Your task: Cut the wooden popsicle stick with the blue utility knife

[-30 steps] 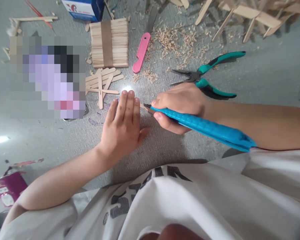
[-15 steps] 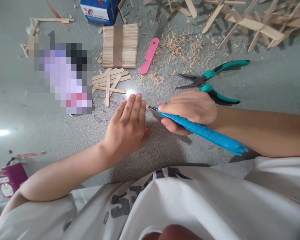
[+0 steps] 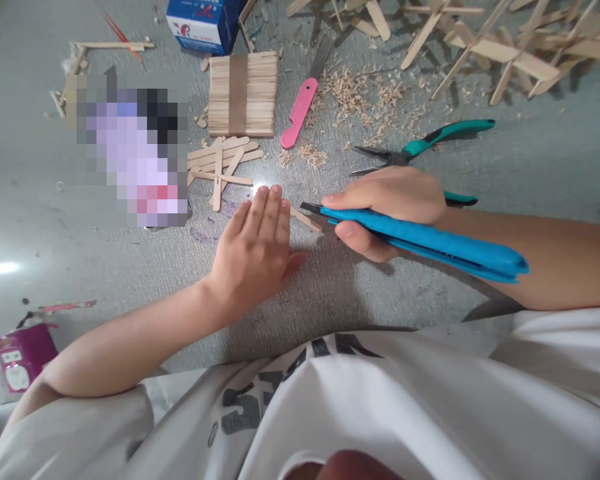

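My left hand (image 3: 257, 243) lies flat on the grey table (image 3: 80, 260), fingers straight and together, pressing down one end of a wooden stick (image 3: 306, 220). The stick's free end pokes out to the right of my fingertips. My right hand (image 3: 387, 207) is wrapped around a blue utility knife (image 3: 420, 241). Its dark blade tip sits just right of the stick's free end, slightly above it.
A banded bundle of wooden sticks (image 3: 243, 93) and several loose sticks (image 3: 223, 163) lie beyond my left hand. A pink knife (image 3: 300, 110), wood shavings (image 3: 360, 93) and teal pliers (image 3: 420, 150) sit behind my right hand. A blue box (image 3: 205, 23) and stick structures (image 3: 505, 47) stand at the back.
The knife has drawn back to the right, off the stick, whose free end now shows. My left hand has stayed flat in place.
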{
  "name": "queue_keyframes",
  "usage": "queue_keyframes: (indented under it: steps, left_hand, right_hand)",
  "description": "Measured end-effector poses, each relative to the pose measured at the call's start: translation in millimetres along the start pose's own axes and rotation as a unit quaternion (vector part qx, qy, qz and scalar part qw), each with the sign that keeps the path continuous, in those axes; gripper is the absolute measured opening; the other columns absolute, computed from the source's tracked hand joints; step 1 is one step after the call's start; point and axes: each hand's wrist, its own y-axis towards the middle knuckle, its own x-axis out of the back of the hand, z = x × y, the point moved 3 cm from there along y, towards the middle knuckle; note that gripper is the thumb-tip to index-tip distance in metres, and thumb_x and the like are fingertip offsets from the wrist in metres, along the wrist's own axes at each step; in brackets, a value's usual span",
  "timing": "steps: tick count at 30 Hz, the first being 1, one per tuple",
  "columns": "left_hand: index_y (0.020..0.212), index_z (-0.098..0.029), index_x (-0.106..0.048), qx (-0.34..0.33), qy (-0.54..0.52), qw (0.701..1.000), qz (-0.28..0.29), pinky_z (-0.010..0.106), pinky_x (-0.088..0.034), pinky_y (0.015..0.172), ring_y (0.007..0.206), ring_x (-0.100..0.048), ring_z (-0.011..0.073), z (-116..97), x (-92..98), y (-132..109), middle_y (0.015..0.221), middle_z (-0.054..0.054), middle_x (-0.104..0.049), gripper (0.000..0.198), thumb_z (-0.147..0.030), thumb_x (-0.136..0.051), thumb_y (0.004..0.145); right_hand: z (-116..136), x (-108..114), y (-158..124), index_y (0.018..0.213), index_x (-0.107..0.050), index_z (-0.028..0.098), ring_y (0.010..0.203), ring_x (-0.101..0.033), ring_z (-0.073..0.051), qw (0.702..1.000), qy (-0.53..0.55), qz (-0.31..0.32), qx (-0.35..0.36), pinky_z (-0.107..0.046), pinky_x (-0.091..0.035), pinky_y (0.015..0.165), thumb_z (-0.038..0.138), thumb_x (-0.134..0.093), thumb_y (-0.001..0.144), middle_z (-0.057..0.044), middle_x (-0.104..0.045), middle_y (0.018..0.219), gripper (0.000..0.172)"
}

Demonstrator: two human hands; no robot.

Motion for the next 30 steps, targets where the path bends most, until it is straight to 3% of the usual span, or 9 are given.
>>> queue_keyframes:
  steps: [3, 10, 15, 20, 24, 30]
  left_hand:
    - [0.162, 0.002, -0.052, 0.011, -0.024, 1.0, 0.004, 0.056, -0.049, 0.128, 0.16, -0.055, 0.043, 1.1, -3.5, -2.5, 0.168, 0.032, -0.053, 0.074, -0.053, -0.048, 0.113]
    - [0.163, 0.003, -0.049, 0.001, -0.017, 1.0, -0.024, 0.055, -0.048, 0.128, 0.159, -0.056, 0.0438, 0.1, -3.6, -4.4, 0.166, 0.033, -0.056, 0.075, -0.054, -0.047, 0.115]
    - [0.159, 0.004, -0.052, -0.005, 0.004, 0.999, -0.048, 0.052, -0.05, 0.125, 0.154, -0.061, 0.0443, -0.9, -2.3, -3.8, 0.162, 0.032, -0.061, 0.073, -0.054, -0.047, 0.115]
    - [0.162, 0.004, -0.049, -0.003, -0.006, 0.999, -0.044, 0.053, -0.049, 0.126, 0.156, -0.06, 0.0445, -1.3, -2.6, -3.7, 0.163, 0.033, -0.059, 0.074, -0.053, -0.047, 0.115]
    - [0.159, 0.006, -0.052, -0.009, -0.004, 0.999, -0.042, 0.054, -0.05, 0.126, 0.154, -0.061, 0.0458, -0.9, -1.2, -3.8, 0.163, 0.034, -0.059, 0.074, -0.054, -0.048, 0.115]
    - [0.168, 0.003, -0.042, 0.002, -0.058, 0.998, -0.007, 0.059, -0.045, 0.13, 0.163, -0.05, 0.0462, 1.6, -2.2, -4.9, 0.17, 0.034, -0.05, 0.08, -0.056, -0.047, 0.115]
  right_hand:
    - [2.6, -1.4, -0.3, 0.112, -0.078, 0.029, 0.068, -0.078, -0.025, 0.998, -0.04, -0.03, 0.048, -0.041, -0.065, 0.066, 0.052, -0.053, 0.1, -0.003, -0.082, 0.077, 0.036]
    - [1.9, -3.4, 2.8, 0.122, -0.077, 0.029, 0.074, -0.081, -0.027, 0.998, -0.028, 0.024, 0.053, -0.04, -0.066, 0.07, 0.042, -0.057, 0.097, -0.001, -0.082, 0.08, 0.035]
    - [6.3, 1.2, 4.1, 0.122, -0.074, 0.025, 0.07, -0.08, -0.024, 0.994, -0.042, -0.012, 0.097, -0.038, -0.063, 0.065, 0.038, -0.055, 0.1, -0.001, -0.081, 0.077, 0.031]
    - [3.2, -1.8, 3.0, 0.123, -0.074, 0.03, 0.074, -0.08, -0.026, 0.997, -0.01, 0.032, 0.069, -0.04, -0.066, 0.072, 0.04, -0.058, 0.097, 0.0, -0.081, 0.079, 0.032]
    - [2.6, -1.2, 3.0, 0.124, -0.074, 0.031, 0.074, -0.079, -0.025, 0.997, 0.003, 0.022, 0.072, -0.041, -0.067, 0.073, 0.038, -0.06, 0.095, 0.001, -0.08, 0.079, 0.032]
    - [3.5, -1.0, 1.8, 0.121, -0.074, 0.034, 0.073, -0.077, -0.026, 0.999, 0.004, 0.023, 0.039, -0.041, -0.067, 0.075, 0.039, -0.061, 0.095, 0.001, -0.078, 0.077, 0.03]
